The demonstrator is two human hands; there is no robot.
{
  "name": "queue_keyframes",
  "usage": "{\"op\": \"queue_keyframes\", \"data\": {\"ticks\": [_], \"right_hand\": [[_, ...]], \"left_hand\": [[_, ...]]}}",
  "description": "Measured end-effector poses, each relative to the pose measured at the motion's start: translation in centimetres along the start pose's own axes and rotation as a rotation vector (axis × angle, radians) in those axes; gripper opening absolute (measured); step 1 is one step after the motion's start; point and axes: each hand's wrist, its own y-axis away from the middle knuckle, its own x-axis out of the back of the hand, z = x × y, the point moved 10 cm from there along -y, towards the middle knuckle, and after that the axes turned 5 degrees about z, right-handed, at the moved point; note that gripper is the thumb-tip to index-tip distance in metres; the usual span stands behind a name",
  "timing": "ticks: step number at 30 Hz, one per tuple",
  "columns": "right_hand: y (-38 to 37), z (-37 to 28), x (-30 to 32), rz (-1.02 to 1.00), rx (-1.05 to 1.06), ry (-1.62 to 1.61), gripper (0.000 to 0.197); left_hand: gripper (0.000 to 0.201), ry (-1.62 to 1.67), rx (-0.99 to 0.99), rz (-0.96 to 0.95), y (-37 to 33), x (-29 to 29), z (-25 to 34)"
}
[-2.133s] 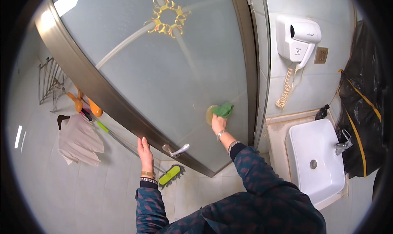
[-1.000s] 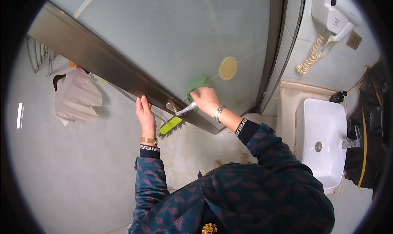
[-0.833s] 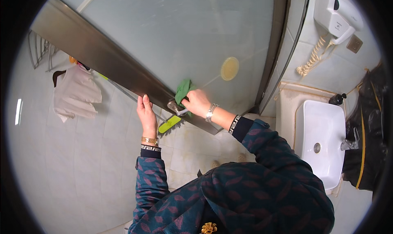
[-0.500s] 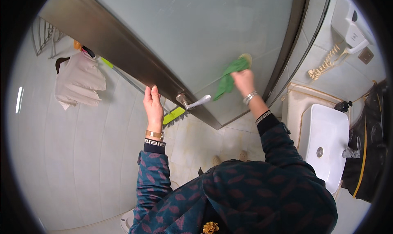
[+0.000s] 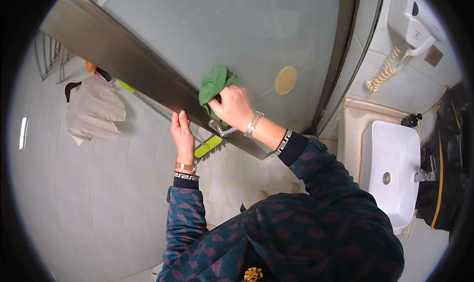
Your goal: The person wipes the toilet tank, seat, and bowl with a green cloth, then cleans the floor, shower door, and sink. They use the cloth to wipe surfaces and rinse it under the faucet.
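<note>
A green cloth is bunched in my right hand, whose fingers are closed around it. The cloth lies against the frosted glass of the door, close to the inner side of its brown metal frame. Just below that hand is the metal door handle, partly hidden by it. My left hand grips the outer edge of the door frame, thumb and fingertips showing at the edge. A round yellowish sticker is on the glass, to the right of the cloth.
A white basin with a tap is at the right, below a wall-mounted hair dryer with a coiled cord. Behind the door edge are a lime-green broom and a pale garment hanging on the tiled wall.
My right hand has carried the cloth leftward across the glass from the round sticker, now uncovered, to the frame near the handle. My left hand stays on the door edge.
</note>
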Motion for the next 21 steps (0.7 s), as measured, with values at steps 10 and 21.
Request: {"op": "queue_keyframes", "data": {"ticks": [10,21], "right_hand": [[-0.7,14.3,14.2,0.469,-0.322,0.247,0.023],[28.7,22.6,-2.0,-0.332,-1.179,0.212,0.040]], "left_hand": [[0.029,-0.029,0.020,-0.005,0.9,0.3,-0.5],[0.034,-0.043,-0.042,0.043,2.7,0.4,1.1]]}}
